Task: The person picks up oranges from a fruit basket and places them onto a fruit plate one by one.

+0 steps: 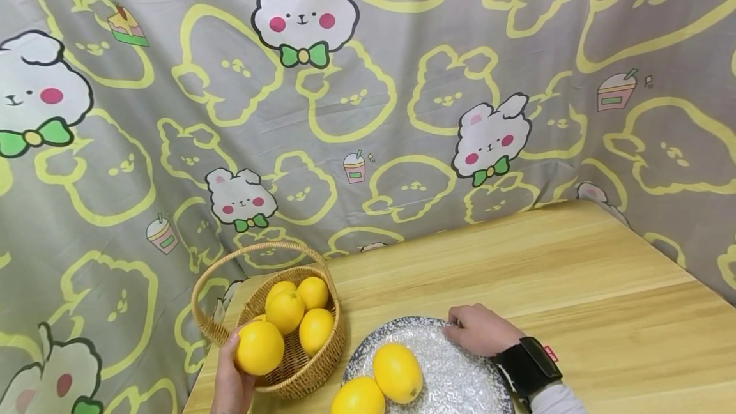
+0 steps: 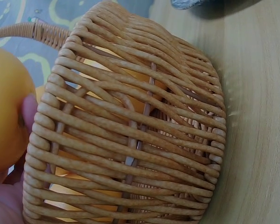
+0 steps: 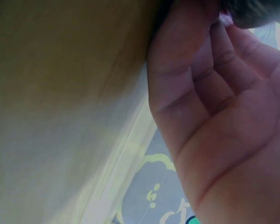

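Observation:
My left hand [image 1: 232, 372] holds a yellow lemon [image 1: 260, 347] at the left rim of a wicker basket [image 1: 313, 372]. Several more lemons [image 1: 316, 331] lie inside it. In the left wrist view the held lemon [image 2: 7, 109] shows beside the woven wall [image 2: 130, 121], with a fingertip against its skin. At the right, my right hand [image 1: 483, 331] grips the rim of a round speckled grey plate [image 1: 460, 375], fingers curled at its edge. Two lemons [image 1: 398, 372] rest on the plate's left part. In the right wrist view the curled fingers [image 3: 177, 70] meet the dark rim.
The basket's tall arched handle [image 1: 261, 246] rises over its far left side. Under everything is a wooden table [image 1: 575, 273], bordered behind and at the sides by a grey curtain [image 1: 356, 209] with rabbit prints. A black band [image 1: 529, 366] circles my right wrist.

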Demonstrator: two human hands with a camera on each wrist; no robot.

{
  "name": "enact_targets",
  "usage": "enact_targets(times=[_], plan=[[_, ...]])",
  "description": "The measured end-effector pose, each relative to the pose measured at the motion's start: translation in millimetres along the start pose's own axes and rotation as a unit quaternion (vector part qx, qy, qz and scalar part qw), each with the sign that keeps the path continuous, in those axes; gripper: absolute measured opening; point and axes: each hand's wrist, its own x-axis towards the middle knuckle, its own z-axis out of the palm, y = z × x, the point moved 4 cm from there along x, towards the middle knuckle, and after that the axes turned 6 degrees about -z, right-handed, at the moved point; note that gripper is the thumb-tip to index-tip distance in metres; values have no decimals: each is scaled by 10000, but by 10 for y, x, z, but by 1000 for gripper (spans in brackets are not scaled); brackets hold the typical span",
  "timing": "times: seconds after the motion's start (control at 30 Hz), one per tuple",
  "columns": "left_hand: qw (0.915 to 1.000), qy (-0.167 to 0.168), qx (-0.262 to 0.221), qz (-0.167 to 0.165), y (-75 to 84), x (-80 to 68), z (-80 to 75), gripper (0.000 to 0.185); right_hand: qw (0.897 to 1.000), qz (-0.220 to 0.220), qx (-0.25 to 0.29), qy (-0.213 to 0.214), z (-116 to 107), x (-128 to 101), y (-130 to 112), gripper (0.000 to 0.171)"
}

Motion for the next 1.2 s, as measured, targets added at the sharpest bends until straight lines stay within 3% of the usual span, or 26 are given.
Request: enact_targets(times=[0.23,0.5,0.63,1.03,1.2], plan=[[9982,453,291,280,12,5,21,31,10000,-42,46,-11,-1,-9,0,16],[9934,851,761,123,-17,25,28,29,9999,-66,71,30,-6,-20,-15,16],[9931,853,798,105,-5,13,45,28,9999,-102,72,30,-8,-23,-17,16],[9932,625,751,629,6,-24,72,29,9999,-126,51,45,-9,-25,-20,16],[9914,713,937,570,-7,-19,68,29,9999,-93,48,52,-4,-23,-22,15]])
